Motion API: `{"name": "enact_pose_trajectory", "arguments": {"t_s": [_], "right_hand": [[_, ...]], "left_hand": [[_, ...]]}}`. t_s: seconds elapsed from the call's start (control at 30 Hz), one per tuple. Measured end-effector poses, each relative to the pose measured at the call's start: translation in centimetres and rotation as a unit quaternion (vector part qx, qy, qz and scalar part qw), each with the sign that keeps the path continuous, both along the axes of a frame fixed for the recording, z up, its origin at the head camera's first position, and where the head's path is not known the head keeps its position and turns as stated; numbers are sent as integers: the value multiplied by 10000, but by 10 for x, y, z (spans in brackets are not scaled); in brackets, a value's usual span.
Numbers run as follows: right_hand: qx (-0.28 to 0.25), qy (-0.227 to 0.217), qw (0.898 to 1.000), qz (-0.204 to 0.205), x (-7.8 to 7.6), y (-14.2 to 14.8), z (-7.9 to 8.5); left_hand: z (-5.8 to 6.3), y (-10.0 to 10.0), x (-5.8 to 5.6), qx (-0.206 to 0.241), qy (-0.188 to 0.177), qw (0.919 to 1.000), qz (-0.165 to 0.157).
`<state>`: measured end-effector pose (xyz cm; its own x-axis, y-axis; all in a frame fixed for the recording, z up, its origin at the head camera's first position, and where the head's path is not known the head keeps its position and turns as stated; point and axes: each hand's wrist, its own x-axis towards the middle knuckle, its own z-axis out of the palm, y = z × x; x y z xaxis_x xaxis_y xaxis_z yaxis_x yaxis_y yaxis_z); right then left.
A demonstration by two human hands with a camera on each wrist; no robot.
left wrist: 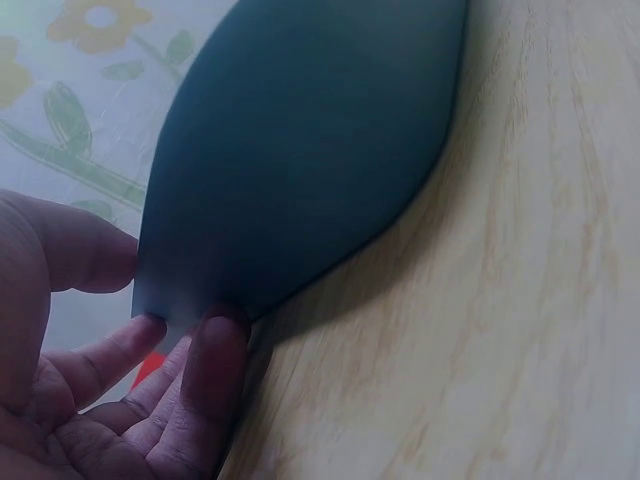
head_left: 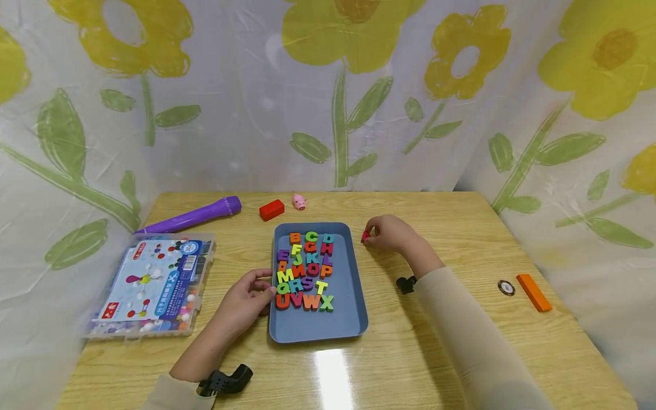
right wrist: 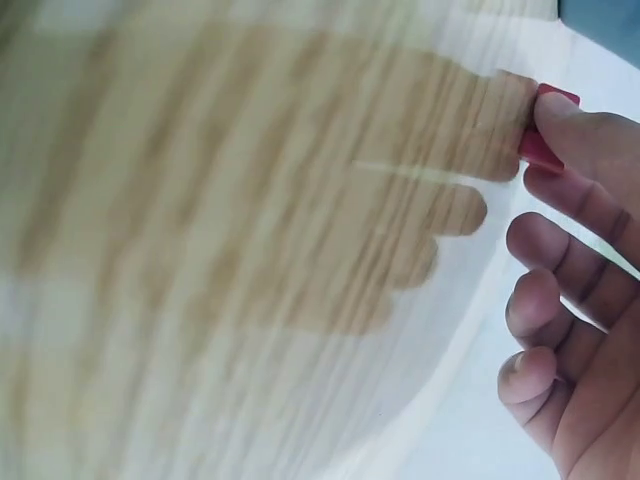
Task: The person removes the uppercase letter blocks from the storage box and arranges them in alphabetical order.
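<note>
The blue-grey tray (head_left: 340,327) lies on the table with several colourful plastic letters (head_left: 307,270) in rows inside it. My left hand (head_left: 248,299) grips the tray's left rim; in the left wrist view its thumb and fingers close on the wall of the tray (left wrist: 310,150). Right of the tray, just above the tabletop, my right hand (head_left: 392,232) pinches a small red plastic letter (head_left: 365,236) between thumb and index finger. The thumb covers the middle of that red letter (right wrist: 543,150) in the right wrist view, so which letter it is cannot be told. The other right fingers curl loosely.
A clear case of molecule-model parts (head_left: 200,307) stands left, a purple microphone-shaped toy (head_left: 197,215) behind it. Beyond the tray are a red block (head_left: 271,210) and a pink pig figure (head_left: 299,202). A black round chip (head_left: 506,287) and an orange block (head_left: 534,292) lie right.
</note>
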<state>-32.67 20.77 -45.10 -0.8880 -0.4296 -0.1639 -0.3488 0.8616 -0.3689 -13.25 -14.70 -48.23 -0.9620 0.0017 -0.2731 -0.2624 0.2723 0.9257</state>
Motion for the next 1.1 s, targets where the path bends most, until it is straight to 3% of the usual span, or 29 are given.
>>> {"name": "enact_pose_trajectory", "arguments": {"t_s": [0.27, 0.47, 0.6, 0.7, 0.93, 1.1], "right_hand": [[-14, -193, 9998, 47, 1, -7, 5], [-19, -134, 9999, 99, 4, -24, 43], [-113, 206, 9988, 418, 7, -60, 71], [-47, 372, 9963, 775, 10, -94, 79], [732, 334, 9842, 1579, 11, -159, 60], [1129, 215, 9814, 1536, 11, -179, 46]], "left_hand": [[2, -5, 4, -23, -41, 10000, 79], [0, -7, 3, 47, -106, 9999, 102], [0, -7, 2, 30, -91, 9999, 102], [0, -6, 1, 23, -71, 9999, 86], [-2, -4, 1, 44, 0, 10000, 51], [-2, -3, 1, 64, 33, 10000, 64]]}}
